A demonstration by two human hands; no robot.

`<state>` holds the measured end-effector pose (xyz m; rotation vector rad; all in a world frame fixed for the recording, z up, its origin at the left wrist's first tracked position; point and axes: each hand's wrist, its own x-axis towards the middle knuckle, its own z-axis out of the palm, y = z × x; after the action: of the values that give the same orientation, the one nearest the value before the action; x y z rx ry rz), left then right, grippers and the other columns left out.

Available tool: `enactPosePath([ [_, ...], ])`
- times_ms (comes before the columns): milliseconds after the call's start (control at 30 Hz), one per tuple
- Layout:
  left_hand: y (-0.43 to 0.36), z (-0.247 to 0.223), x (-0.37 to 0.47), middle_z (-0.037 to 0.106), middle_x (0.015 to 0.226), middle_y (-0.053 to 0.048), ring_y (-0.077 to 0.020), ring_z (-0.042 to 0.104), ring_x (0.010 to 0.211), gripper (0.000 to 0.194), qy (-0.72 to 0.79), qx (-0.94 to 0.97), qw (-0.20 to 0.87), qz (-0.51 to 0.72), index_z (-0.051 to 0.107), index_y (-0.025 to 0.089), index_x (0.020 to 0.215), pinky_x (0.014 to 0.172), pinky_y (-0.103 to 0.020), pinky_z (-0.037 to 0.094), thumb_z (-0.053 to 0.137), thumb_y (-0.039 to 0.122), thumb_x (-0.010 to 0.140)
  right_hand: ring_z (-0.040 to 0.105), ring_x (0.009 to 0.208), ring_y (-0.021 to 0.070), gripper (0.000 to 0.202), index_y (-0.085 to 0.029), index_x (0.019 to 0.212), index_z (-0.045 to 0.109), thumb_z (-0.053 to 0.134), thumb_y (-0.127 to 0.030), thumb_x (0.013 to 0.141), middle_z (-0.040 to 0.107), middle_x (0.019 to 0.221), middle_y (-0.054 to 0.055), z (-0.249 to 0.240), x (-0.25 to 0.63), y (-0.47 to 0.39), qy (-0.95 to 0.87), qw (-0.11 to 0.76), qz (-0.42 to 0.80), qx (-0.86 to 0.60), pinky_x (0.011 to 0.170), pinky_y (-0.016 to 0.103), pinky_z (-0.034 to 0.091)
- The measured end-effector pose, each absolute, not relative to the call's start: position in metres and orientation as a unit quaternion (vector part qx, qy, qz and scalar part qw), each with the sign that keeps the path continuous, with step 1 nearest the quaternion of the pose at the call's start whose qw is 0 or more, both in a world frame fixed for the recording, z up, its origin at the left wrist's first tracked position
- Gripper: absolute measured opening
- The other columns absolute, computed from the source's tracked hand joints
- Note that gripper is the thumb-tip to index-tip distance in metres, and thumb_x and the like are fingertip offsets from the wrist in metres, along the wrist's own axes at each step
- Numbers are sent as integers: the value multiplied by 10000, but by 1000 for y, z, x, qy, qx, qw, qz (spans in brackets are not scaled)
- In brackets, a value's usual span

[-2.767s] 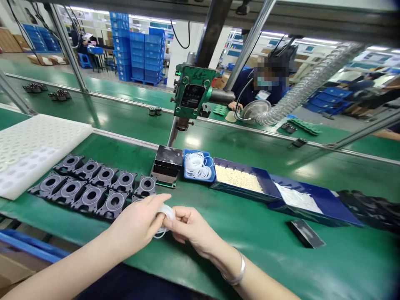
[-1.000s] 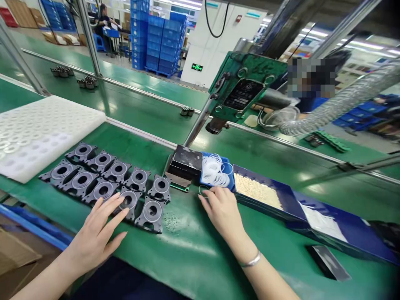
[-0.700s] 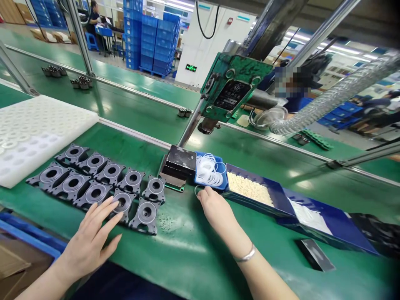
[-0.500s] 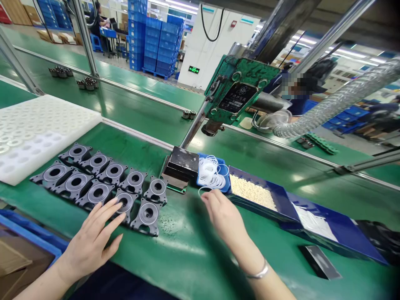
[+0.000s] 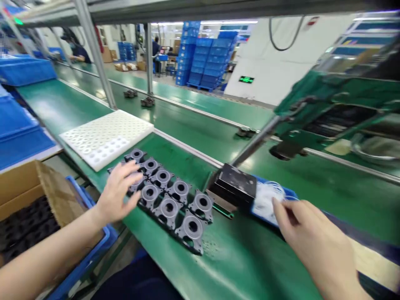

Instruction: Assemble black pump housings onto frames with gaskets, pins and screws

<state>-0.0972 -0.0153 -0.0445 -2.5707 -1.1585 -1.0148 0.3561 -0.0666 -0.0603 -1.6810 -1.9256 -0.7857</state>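
Observation:
Dark metal parts with round openings (image 5: 168,208) stand in two rows on the green bench. Over the far left end of these rows is my left hand (image 5: 120,189), its fingers spread and holding nothing. My right hand (image 5: 306,229) is beside the blue tray of thin white rings (image 5: 267,200), with thumb and forefinger pinched together. Whatever is between those fingertips is too blurred to make out. Between the metal parts and the ring tray sits a black block (image 5: 236,183) on a press base.
A white foam tray with round pockets (image 5: 109,133) lies at the left. The green press head (image 5: 337,108) overhangs the right side. A cardboard box (image 5: 53,200) in a blue crate stands low at left. Pale pieces (image 5: 371,258) fill a bin at right.
The view has swung left, bringing the carton and blue bins into sight. My left hand has moved to the far left end of the metal parts. My right hand remains near the rings.

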Motion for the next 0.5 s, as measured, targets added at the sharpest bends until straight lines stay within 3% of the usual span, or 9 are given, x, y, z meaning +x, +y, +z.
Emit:
enactPosePath([
  [133,77,-23,-152,560,1339,-147,-299,496,1320,341,-570,-782,76,-239,581,170,1228,1144,-478,372,469,319,942,510,527,135,357,-205,684,502,480,-323,1020,506,607,-6,-79,315,-91,-756,289,-210,-548,585,301,352],
  [267,144,-40,-191,643,989,-127,-339,584,1113,210,-602,-782,49,-151,674,178,863,1042,-496,434,609,368,805,447,461,98,414,-206,642,495,455,-355,1027,461,572,-30,-112,292,-96,-743,339,-85,-571,542,253,378],
  [367,160,-60,-204,625,886,-116,-367,522,1188,199,-598,-792,43,-119,644,192,748,1087,-532,371,677,388,747,483,454,81,462,-201,622,508,450,-416,1026,489,558,-32,-124,291,-93,-726,366,-16,-581,517,194,410],
  [500,158,-73,-212,624,929,-124,-369,455,1274,226,-592,-797,45,-115,638,198,780,1121,-561,315,609,419,822,539,452,85,504,-200,621,556,469,-519,1001,559,563,-22,-123,295,-89,-720,364,52,-589,497,151,443],
])
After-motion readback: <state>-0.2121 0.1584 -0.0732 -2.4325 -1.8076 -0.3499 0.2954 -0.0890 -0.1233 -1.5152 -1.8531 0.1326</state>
